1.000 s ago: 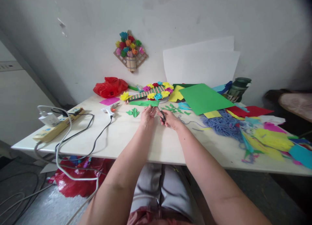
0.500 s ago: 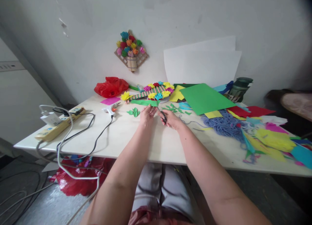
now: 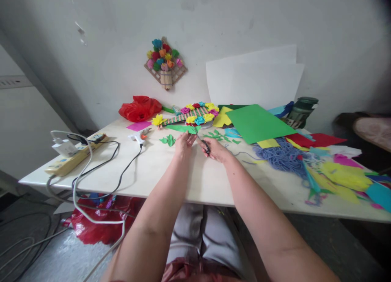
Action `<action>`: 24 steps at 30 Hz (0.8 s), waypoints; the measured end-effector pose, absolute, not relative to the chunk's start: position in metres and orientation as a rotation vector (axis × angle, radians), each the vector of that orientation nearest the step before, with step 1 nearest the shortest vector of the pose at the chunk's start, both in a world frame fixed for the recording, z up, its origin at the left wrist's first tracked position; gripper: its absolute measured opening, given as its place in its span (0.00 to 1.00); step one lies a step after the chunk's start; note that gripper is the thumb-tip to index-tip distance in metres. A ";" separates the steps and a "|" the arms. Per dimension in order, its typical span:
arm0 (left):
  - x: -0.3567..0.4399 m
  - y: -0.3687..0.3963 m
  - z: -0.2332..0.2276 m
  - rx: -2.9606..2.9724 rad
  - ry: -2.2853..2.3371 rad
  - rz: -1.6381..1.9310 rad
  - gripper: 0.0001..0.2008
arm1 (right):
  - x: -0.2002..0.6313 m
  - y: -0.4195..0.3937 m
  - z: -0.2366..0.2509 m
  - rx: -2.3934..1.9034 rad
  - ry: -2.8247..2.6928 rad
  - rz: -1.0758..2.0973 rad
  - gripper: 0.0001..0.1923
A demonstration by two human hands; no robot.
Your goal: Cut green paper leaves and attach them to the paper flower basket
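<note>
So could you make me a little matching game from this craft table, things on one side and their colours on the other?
Things:
1. plastic bag
2. yarn
3. big sheet of paper
4. power strip

Colours:
a. green
b. pale yellow
c. red
d. blue

Pairs: 1-c, 2-d, 3-a, 4-b

Bonus: the right hand holds the scissors; the left hand holds a strip of green paper.

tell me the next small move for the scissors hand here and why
Probably close the blades a little further: the right hand holds the scissors with their tips at the green paper strip, which the left hand steadies, so the cut looks unfinished.
</note>
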State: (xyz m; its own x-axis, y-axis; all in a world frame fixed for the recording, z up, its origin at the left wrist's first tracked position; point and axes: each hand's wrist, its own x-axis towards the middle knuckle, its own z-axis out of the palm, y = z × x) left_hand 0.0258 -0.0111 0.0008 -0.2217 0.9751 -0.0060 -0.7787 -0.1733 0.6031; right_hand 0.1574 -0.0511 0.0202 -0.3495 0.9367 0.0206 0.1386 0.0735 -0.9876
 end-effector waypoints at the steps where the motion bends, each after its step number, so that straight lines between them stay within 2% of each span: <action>1: 0.025 -0.011 0.000 0.462 0.587 1.721 0.09 | 0.158 -0.052 0.021 -1.091 -1.601 1.366 0.13; 10: 0.020 -0.009 -0.001 0.600 0.638 1.691 0.08 | 0.161 -0.059 0.029 -1.062 -1.579 1.453 0.13; 24: 0.016 -0.011 0.005 0.673 0.644 1.699 0.13 | 0.164 -0.055 0.025 -1.055 -1.583 1.433 0.15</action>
State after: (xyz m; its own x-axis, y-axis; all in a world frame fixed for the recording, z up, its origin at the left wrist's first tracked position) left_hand 0.0161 -0.0114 0.0053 -0.1950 0.9753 0.1039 -0.6616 -0.2090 0.7202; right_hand 0.1637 -0.0552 0.0249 -0.3867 0.9222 -0.0017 0.0931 0.0372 -0.9950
